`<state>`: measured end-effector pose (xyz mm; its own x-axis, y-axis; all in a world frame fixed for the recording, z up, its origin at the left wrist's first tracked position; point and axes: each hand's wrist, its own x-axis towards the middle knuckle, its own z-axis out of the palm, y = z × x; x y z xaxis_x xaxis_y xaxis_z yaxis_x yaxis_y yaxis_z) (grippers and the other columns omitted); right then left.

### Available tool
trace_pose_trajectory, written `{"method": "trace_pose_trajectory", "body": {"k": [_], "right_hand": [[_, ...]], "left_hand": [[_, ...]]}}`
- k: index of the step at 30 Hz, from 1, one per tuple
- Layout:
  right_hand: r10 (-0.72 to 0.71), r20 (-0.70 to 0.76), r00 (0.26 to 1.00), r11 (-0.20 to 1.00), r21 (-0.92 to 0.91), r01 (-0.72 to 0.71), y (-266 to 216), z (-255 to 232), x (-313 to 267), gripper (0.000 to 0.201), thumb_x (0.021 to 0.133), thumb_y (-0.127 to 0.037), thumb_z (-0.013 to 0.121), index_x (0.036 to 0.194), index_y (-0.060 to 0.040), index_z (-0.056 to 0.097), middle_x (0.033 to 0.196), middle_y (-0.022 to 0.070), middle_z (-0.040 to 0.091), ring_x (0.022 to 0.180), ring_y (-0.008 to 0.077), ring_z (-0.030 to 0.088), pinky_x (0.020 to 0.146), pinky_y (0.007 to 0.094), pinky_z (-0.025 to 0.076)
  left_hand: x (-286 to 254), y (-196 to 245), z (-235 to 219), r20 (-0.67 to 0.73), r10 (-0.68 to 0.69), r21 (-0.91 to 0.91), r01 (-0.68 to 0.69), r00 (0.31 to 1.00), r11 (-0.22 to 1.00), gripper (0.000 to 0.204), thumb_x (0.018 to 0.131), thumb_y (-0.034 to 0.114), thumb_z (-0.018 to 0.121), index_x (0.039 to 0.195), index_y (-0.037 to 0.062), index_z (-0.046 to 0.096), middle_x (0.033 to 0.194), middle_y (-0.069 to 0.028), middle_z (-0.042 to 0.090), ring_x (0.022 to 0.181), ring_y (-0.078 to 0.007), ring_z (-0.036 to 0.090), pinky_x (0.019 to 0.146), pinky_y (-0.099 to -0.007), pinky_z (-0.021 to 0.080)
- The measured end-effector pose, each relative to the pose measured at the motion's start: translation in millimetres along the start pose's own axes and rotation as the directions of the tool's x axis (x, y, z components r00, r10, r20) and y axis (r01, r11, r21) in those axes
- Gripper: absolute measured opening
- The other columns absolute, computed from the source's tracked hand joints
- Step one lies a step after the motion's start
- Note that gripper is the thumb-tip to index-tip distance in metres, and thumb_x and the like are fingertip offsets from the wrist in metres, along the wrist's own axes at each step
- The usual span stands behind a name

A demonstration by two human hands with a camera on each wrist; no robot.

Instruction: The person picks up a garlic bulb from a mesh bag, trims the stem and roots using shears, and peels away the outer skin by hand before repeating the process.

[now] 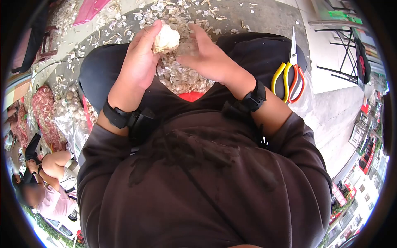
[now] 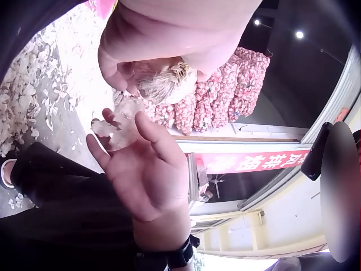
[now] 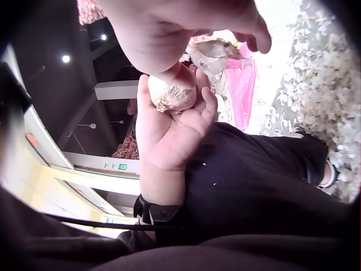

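A whole garlic bulb (image 1: 167,39) with pale papery skin is held up by my left hand (image 1: 138,58), thumb and fingers around its side. The right wrist view shows the bulb (image 3: 171,97) in the left palm, its dry root tuft outward. Beside it, my right hand (image 1: 213,58) is raised with thumb and fingers spread apart. Loose, thin garlic skin (image 2: 125,129) is at the right fingers in the left wrist view. Below both hands, between the knees, lies a heap of garlic skins (image 1: 182,76).
Scissors (image 1: 292,70) with yellow and red handles lie on the right thigh. Garlic skins (image 1: 144,16) litter the floor ahead. Red mesh sacks (image 1: 47,111) and a plastic bag of garlic (image 1: 72,107) stand at left, near a seated person (image 1: 53,194). A folding metal rack (image 1: 345,49) is at right.
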<state>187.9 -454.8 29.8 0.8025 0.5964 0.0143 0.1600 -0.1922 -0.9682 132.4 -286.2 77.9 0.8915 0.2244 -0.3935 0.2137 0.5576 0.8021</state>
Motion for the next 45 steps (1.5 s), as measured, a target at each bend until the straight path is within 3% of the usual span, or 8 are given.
{"method": "trace_pose_trajectory", "body": {"k": [4,12,18,23,29,33,39,45], "right_hand": [[0.090,0.315,0.945,0.989,0.086,-0.123,-34.8,-9.1,1.4,0.054,0.085,-0.033,0.073,0.116,0.0065,0.054,0.083,0.0136,0.068,0.075,0.0211,0.067,0.069,0.0333,0.052],[-0.008,-0.082,0.997,0.988,0.155,0.020,-26.7,-13.6,7.5,0.041,0.088,-0.031,0.071,0.106,0.0038,0.060,0.073,0.0057,0.061,0.064,0.0101,0.056,0.059,0.0272,0.047],[0.075,0.017,0.997,0.884,0.461,-0.074,-21.9,-1.0,3.6,0.046,0.088,-0.037,0.070,0.105,0.0042,0.061,0.080,0.0091,0.065,0.072,0.0112,0.060,0.065,0.0266,0.049],[0.049,-0.030,0.998,0.976,0.214,-0.042,-22.6,-12.0,4.0,0.051,0.085,-0.047,0.071,0.091,0.0031,0.064,0.076,0.0094,0.066,0.068,0.0142,0.062,0.062,0.0296,0.050],[-0.025,-0.026,0.999,0.999,-0.034,0.024,-25.1,-17.5,3.2,0.054,0.079,-0.052,0.074,0.070,-0.0003,0.064,0.059,0.0116,0.061,0.054,0.0229,0.061,0.053,0.0338,0.049],[-0.128,-0.059,0.990,0.978,-0.172,0.116,-33.3,-18.1,2.5,0.052,0.076,-0.053,0.074,0.067,-0.0024,0.065,0.058,0.0128,0.061,0.053,0.0296,0.062,0.052,0.0361,0.049],[-0.258,-0.042,0.965,0.960,-0.127,0.251,-40.6,-18.9,-1.0,0.045,0.088,-0.042,0.065,0.067,-0.0025,0.065,0.058,0.0126,0.061,0.051,0.0256,0.062,0.051,0.0343,0.049],[0.034,-0.038,0.999,0.941,0.339,-0.019,-40.0,-14.4,-4.8,0.043,0.100,-0.032,0.052,0.074,0.0002,0.063,0.058,0.0052,0.059,0.054,0.0105,0.054,0.052,0.0286,0.046]], "left_hand": [[-4.2,-3.0,4.5,-0.021,-0.046,0.027,0.047,0.999,0.999,0.040,0.093,0.037,0.065,0.113,0.0038,0.055,0.105,-0.0064,0.064,0.097,-0.0156,0.063,0.081,-0.0287,0.052],[-3.2,1.5,2.4,0.111,-0.119,-0.027,0.123,0.987,0.992,0.029,0.092,0.015,0.059,0.117,0.0028,0.050,0.115,-0.0093,0.059,0.103,-0.0212,0.063,0.090,-0.0366,0.053],[-12.1,0.1,12.1,0.207,0.018,0.053,-0.030,0.978,0.998,0.036,0.090,0.006,0.061,0.121,0.0034,0.044,0.115,-0.0083,0.058,0.103,-0.0200,0.061,0.089,-0.0348,0.052],[-11.7,-6.3,7.0,0.379,0.128,0.283,-0.247,0.916,0.927,0.037,0.090,0.005,0.063,0.120,0.0063,0.042,0.115,-0.0071,0.056,0.108,-0.0160,0.057,0.089,-0.0298,0.050],[-18.2,-3.1,12.7,0.325,-0.022,0.197,-0.045,0.946,0.979,0.041,0.093,0.020,0.063,0.123,0.0056,0.041,0.113,-0.0071,0.055,0.107,-0.0125,0.052,0.087,-0.0311,0.050],[-17.5,-14.4,13.9,0.335,0.084,0.264,-0.180,0.938,0.948,0.044,0.093,0.025,0.067,0.123,0.0049,0.042,0.104,-0.0055,0.056,0.092,-0.0092,0.054,0.075,-0.0265,0.049],[-10.0,-23.6,8.8,0.463,0.194,0.223,-0.325,0.865,0.919,0.034,0.092,0.024,0.069,0.110,0.0051,0.048,0.089,-0.0029,0.057,0.075,-0.0067,0.054,0.064,-0.0225,0.047],[-21.0,-6.0,18.8,0.377,0.079,0.142,-0.142,0.923,0.980,0.028,0.094,0.024,0.065,0.108,0.0043,0.051,0.091,-0.0019,0.061,0.080,-0.0086,0.059,0.068,-0.0230,0.050]]}}
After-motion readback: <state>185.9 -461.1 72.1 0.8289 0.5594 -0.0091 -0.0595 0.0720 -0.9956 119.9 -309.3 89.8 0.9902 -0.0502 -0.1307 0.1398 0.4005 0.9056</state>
